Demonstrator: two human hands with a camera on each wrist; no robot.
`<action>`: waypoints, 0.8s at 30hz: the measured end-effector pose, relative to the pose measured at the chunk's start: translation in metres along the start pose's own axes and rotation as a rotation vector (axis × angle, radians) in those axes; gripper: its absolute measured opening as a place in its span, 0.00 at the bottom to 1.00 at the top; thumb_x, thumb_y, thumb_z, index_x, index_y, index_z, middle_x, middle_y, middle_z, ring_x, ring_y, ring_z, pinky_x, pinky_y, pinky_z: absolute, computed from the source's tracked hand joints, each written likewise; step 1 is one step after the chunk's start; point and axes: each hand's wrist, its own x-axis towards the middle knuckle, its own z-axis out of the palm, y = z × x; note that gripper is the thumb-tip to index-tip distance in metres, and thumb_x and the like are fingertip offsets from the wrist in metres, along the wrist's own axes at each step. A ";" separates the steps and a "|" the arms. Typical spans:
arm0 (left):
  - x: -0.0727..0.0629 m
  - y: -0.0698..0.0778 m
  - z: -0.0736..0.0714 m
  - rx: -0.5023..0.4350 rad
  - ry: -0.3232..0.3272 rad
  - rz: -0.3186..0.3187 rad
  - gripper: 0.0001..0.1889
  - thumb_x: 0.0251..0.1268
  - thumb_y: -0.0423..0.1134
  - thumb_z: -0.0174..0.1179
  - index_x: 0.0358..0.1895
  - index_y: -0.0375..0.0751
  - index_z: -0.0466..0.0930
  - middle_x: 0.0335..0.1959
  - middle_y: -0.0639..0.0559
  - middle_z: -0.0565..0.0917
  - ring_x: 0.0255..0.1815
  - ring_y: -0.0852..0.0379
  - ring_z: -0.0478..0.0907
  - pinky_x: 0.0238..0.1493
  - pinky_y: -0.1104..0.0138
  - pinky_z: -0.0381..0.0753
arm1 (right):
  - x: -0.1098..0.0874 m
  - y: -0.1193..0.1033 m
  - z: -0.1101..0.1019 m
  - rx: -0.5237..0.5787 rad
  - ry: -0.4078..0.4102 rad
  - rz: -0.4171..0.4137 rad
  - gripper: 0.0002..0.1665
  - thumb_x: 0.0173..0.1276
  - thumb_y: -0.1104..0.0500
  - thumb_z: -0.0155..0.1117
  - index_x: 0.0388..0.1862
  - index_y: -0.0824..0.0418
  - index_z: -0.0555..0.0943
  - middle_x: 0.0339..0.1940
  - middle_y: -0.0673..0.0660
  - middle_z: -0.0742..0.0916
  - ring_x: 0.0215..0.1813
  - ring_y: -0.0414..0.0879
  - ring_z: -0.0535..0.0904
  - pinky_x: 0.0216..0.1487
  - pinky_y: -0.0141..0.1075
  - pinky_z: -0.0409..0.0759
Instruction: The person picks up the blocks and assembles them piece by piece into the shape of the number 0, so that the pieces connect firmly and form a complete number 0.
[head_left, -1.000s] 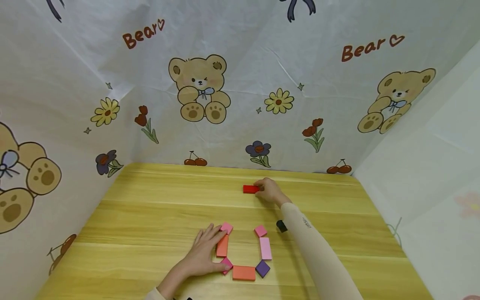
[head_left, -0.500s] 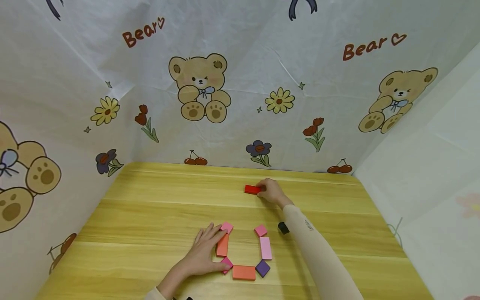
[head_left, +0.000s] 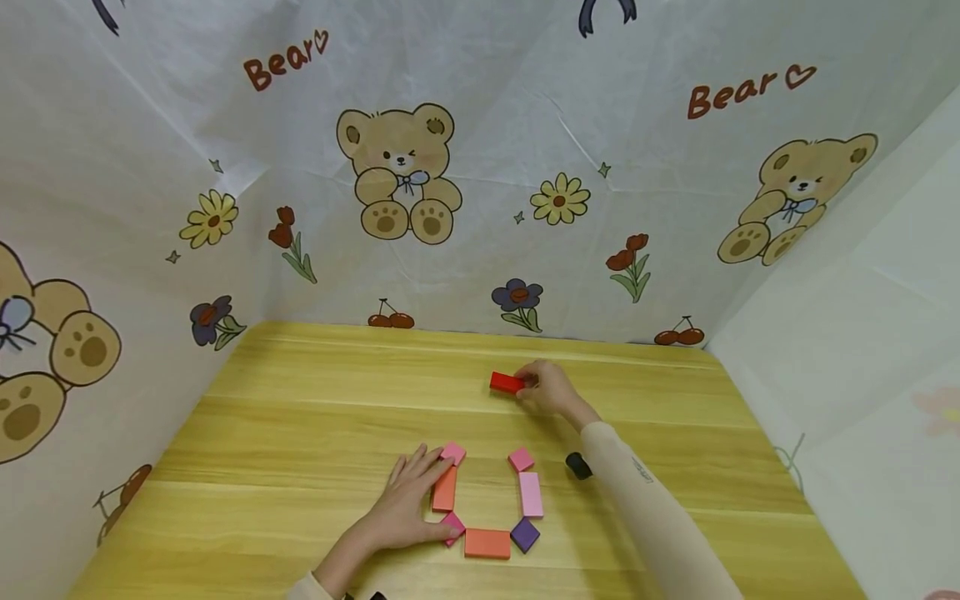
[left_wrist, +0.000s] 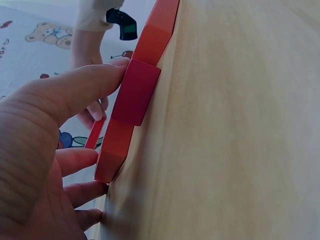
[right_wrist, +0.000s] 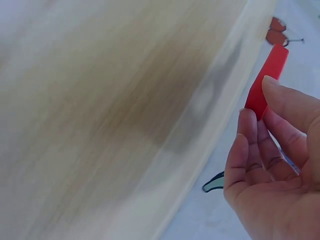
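Observation:
In the head view, my right hand (head_left: 551,388) pinches a red rectangular block (head_left: 507,382) by its right end, beyond the other blocks. The right wrist view shows the thumb on the face of this red block (right_wrist: 267,82), which is raised off the table. My left hand (head_left: 401,510) rests along the left side of a U of blocks with its fingers extended. Its thumb touches a magenta block (head_left: 453,527), and its index finger reaches a pink block (head_left: 453,452). Between these two stands an orange block (head_left: 444,489).
Along the front of the U lies another orange block (head_left: 487,543). Its right side has a purple block (head_left: 525,535), a light pink block (head_left: 530,494) and a pink block (head_left: 521,459). A bear-printed sheet (head_left: 480,267) hangs behind the wooden table (head_left: 337,392).
My right hand has moved slightly right and toward me with the red block, which has tilted a little. The left hand stays in place on the blocks.

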 end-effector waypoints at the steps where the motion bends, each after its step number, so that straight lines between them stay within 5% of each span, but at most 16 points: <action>1: 0.000 0.000 0.000 0.001 0.001 0.000 0.52 0.47 0.64 0.70 0.74 0.43 0.62 0.77 0.42 0.58 0.79 0.35 0.44 0.75 0.38 0.36 | -0.003 -0.001 0.000 0.000 -0.001 -0.013 0.14 0.58 0.67 0.72 0.45 0.67 0.85 0.40 0.60 0.85 0.40 0.48 0.80 0.44 0.40 0.81; 24: 0.002 0.000 -0.001 0.017 -0.005 -0.009 0.52 0.46 0.65 0.70 0.74 0.43 0.62 0.77 0.44 0.58 0.79 0.36 0.44 0.75 0.38 0.36 | -0.049 -0.036 0.015 0.017 -0.147 -0.052 0.14 0.57 0.67 0.73 0.43 0.63 0.85 0.33 0.53 0.82 0.34 0.43 0.74 0.36 0.31 0.75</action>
